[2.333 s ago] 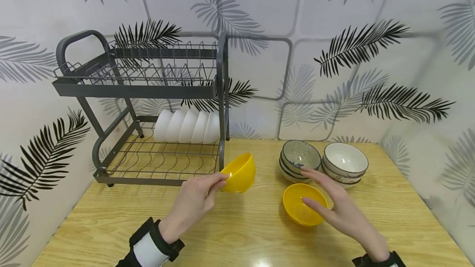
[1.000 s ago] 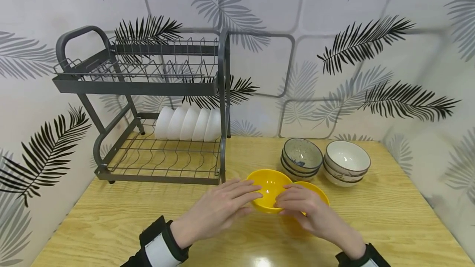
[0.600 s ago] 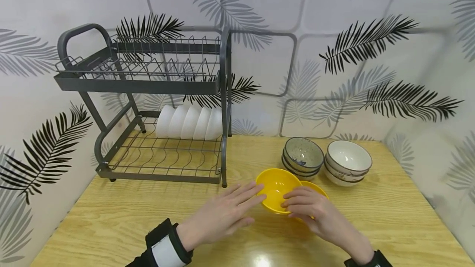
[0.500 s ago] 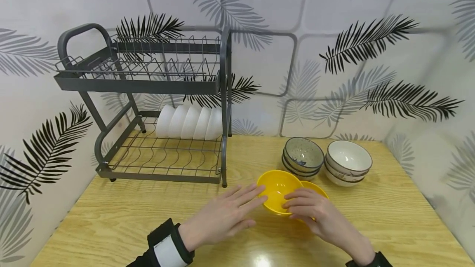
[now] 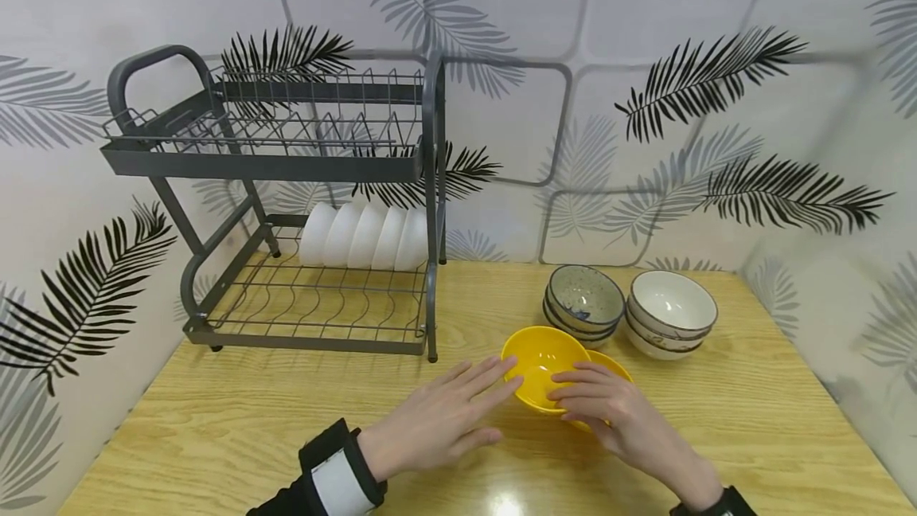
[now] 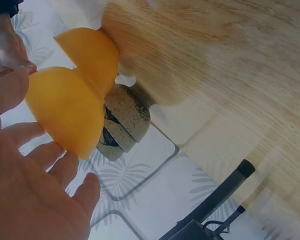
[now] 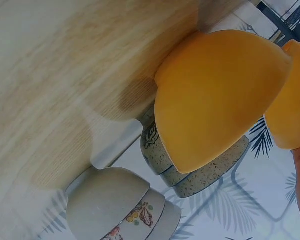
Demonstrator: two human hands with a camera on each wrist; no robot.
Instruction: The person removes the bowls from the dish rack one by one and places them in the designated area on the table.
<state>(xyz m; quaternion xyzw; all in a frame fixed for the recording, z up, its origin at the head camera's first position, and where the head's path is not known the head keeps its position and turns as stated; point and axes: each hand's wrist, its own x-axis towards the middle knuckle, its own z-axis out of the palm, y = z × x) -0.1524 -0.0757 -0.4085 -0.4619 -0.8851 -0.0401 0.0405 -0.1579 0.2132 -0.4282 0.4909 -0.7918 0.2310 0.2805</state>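
Note:
Two yellow bowls overlap in the middle of the head view. The left yellow bowl point(image 5: 540, 357) tilts in front of the right yellow bowl point(image 5: 609, 363), which is partly hidden. Stretched fingers of my left hand point(image 5: 446, 422) touch the left bowl's near-left rim, thumb apart. My right hand point(image 5: 619, 412) grips that same bowl's right rim, fingers curled over into it and thumb mostly hidden. From the left wrist, spread fingers lie beside the left bowl's outer wall point(image 6: 67, 107). In the right wrist view, the right bowl point(image 7: 225, 95) fills the middle.
Behind the yellow bowls stand a stack of grey speckled bowls point(image 5: 583, 301) and a stack of white bowls point(image 5: 673, 305). At the left, a two-tier dark dish rack point(image 5: 308, 346) has several white bowls point(image 5: 365, 237) on its lower shelf. A patterned wall backs the wooden table point(image 5: 236, 420).
Earlier, my left hand pinched one yellow bowl near the rack while my right hovered over the other. That bowl has moved right, the right hand has gripped it, and the left fingers have straightened.

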